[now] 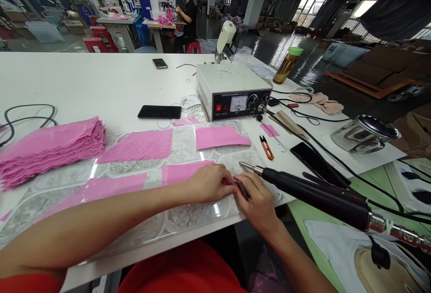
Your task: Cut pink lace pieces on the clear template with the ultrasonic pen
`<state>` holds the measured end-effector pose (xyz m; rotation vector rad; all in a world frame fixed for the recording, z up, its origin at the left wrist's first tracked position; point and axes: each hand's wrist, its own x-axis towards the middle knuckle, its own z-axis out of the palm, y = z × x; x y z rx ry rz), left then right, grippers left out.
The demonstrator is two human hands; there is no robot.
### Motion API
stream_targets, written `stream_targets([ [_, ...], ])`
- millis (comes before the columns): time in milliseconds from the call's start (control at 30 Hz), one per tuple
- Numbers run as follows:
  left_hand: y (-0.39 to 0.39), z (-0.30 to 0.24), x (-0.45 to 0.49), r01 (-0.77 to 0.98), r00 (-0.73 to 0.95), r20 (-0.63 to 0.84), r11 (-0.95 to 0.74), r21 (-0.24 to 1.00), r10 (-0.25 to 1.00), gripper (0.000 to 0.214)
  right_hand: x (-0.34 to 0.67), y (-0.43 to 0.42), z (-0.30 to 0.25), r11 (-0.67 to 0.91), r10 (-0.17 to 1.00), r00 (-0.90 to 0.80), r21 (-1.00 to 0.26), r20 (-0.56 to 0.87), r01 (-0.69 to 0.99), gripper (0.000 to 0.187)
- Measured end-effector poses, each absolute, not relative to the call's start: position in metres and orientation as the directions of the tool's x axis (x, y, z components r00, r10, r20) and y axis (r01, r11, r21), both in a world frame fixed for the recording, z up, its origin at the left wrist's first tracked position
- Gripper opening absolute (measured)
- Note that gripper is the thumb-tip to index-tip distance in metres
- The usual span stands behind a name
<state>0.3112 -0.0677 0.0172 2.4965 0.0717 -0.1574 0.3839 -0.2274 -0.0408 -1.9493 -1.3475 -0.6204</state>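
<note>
My left hand (212, 183) is closed, thumb and fingers pinched together over the right end of a see-through template sheet (183, 149). What sits in that pinch is too small to make out. My right hand (259, 201) meets it fingertip to fingertip, closed around a small dark tool (243, 190) whose kind is mostly hidden. Partly under my left forearm lies a pink fabric piece (182, 171). Further pink pieces, one textured (141, 145) and one smooth (220, 136), lie on the sheet. Just right of my hands rests a black handheld pen-like tool (313, 189) with a metal tip.
A stack of pink pieces (54, 144) stands at the left. Behind the sheet are a black phone (159, 112) and a white control box (235, 91). Orange thread snips (266, 148), a second phone (319, 163), cables and a glass jar (363, 135) lie rightward. A person (188, 14) sits sewing beyond.
</note>
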Motion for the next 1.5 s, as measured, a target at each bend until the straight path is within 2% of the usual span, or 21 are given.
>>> stream_targets([
  [233, -0.066, 0.017, 0.313, 0.131, 0.988, -0.152, -0.709, 0.693, 0.034, 0.016, 0.383, -0.227, -0.040, -0.230, 0.616, 0.348, -0.261, 0.707, 0.937, 0.017],
  [467, -0.060, 0.018, 0.316, 0.226, 0.974, -0.192, -0.497, 0.838, 0.119, 0.016, 0.383, -0.235, -0.034, -0.192, 0.605, 0.340, -0.283, 0.720, 0.940, 0.033],
  [633, -0.037, 0.030, 0.302, 0.322, 0.929, -0.245, -0.282, 0.904, 0.278, 0.015, 0.382, -0.242, -0.036, -0.133, 0.692, 0.272, -0.252, 0.669, 0.959, 0.025],
  [733, -0.012, 0.041, 0.273, 0.360, 0.868, -0.282, -0.128, 0.924, 0.409, 0.015, 0.384, -0.244, -0.036, -0.102, 0.694, 0.237, -0.233, 0.680, 0.967, 0.022],
  [933, 0.031, 0.053, 0.183, 0.306, 0.681, -0.281, 0.086, 0.948, 0.676, 0.017, 0.373, -0.218, -0.019, 0.068, 0.746, 0.096, -0.218, 0.659, 0.974, 0.016],
  [1067, 0.041, 0.051, 0.123, 0.232, 0.591, -0.274, 0.166, 0.959, 0.759, 0.028, 0.345, -0.177, -0.005, 0.186, 0.798, -0.011, -0.229, 0.603, 0.956, 0.013],
  [1167, 0.042, 0.046, 0.089, 0.204, 0.544, -0.307, 0.231, 0.951, 0.781, 0.038, 0.322, -0.149, -0.001, 0.267, 0.823, -0.102, -0.222, 0.559, 0.938, 0.012],
  [1300, 0.043, 0.039, 0.060, 0.182, 0.493, -0.340, 0.287, 0.940, 0.801, 0.040, 0.301, -0.126, -0.003, 0.326, 0.845, -0.191, -0.199, 0.500, 0.924, 0.011],
  [1400, 0.046, 0.035, 0.051, 0.188, 0.485, -0.331, 0.273, 0.944, 0.810, 0.037, 0.294, -0.117, -0.007, 0.331, 0.860, -0.217, -0.181, 0.462, 0.926, 0.008],
  [1500, 0.049, 0.033, 0.046, 0.268, 0.509, -0.300, 0.182, 0.946, 0.807, 0.032, 0.293, -0.112, -0.009, 0.338, 0.866, -0.235, -0.171, 0.441, 0.925, 0.011],
])
